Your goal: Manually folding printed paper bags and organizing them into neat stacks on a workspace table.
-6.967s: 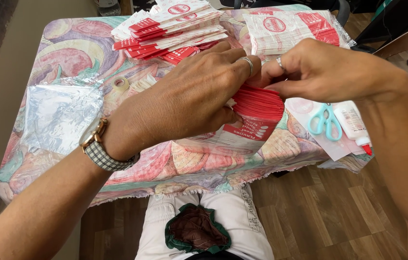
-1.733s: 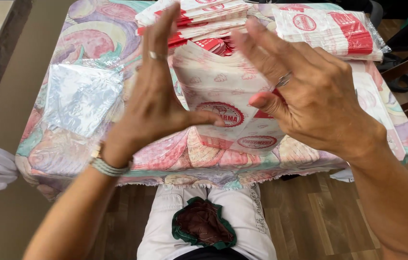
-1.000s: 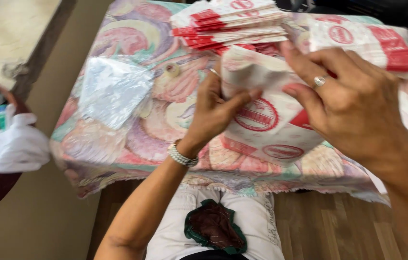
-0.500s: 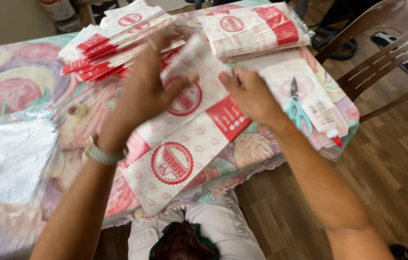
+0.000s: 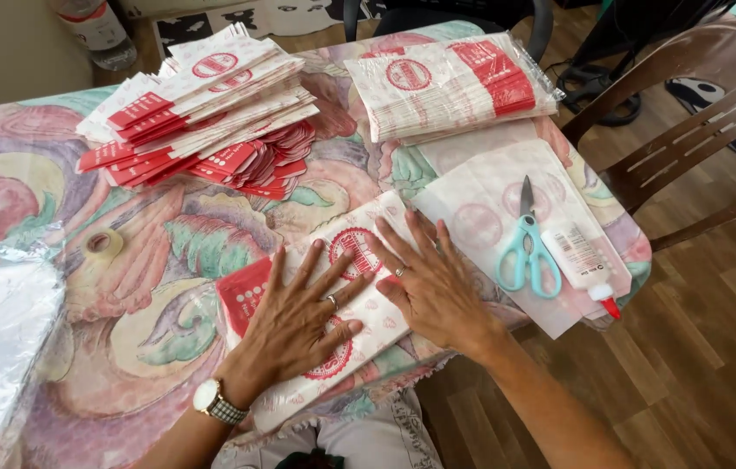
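Paper bag (image 5: 333,313) pressed flat at table's (image 5: 55,200) near edge under left hand (image 5: 298,321) and right hand (image 5: 433,282), palms open, gripping nothing; folded stack (image 5: 203,108) at far edge, wrapped bundle (image 5: 450,87) unopened.

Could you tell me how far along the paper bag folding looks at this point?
Done: a fanned pile of folded bags lies at the table's far left. In hand: the left hand and right hand press one red-and-white paper bag flat. Left: a wrapped bundle of bags and loose sheets under the scissors.
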